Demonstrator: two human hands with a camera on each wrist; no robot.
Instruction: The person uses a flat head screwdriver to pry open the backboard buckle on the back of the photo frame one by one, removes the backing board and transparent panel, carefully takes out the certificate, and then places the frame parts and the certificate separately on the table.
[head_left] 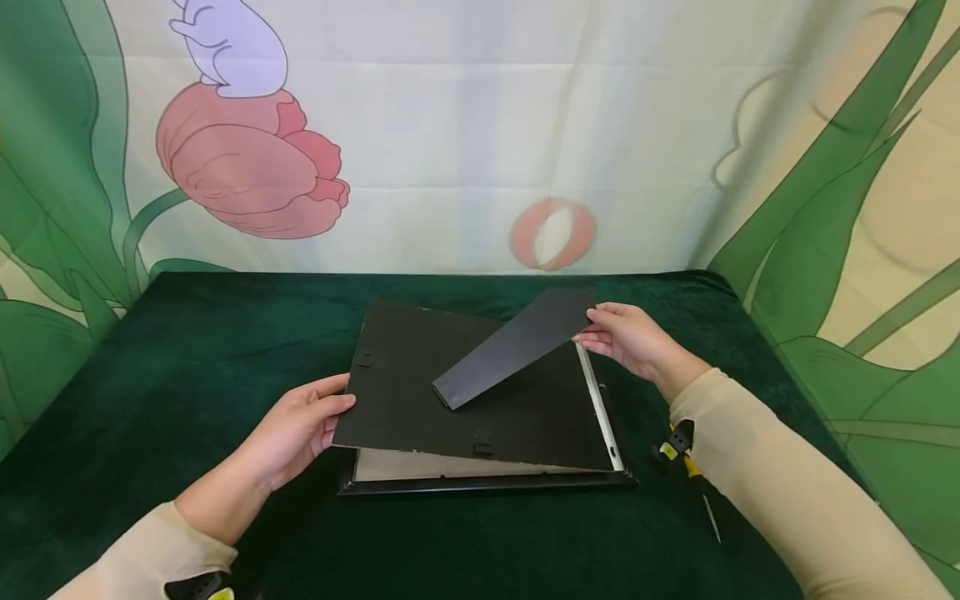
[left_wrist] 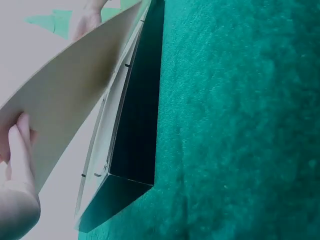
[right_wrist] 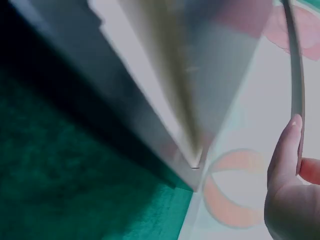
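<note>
Green velvet covers the worktop (head_left: pixel 187 367), where a black picture frame (head_left: pixel 480 483) lies flat. Its backing board (head_left: pixel 420 392) is tilted up off the frame: the left hand (head_left: pixel 296 429) pinches the board's left edge, and the right hand (head_left: pixel 630 337) pinches the easel stand (head_left: pixel 517 346). A screwdriver (head_left: pixel 693 475) lies by the right sleeve.

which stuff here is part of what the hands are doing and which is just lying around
In use:
- black rectangular backing board, left hand gripping its edge
- grey fold-out stand flap, pinched by right hand
- black picture frame underneath

Lying about:
- yellow-and-black-handled screwdriver by the right sleeve
- green velvet tablecloth
- tulip-print backdrop
</note>
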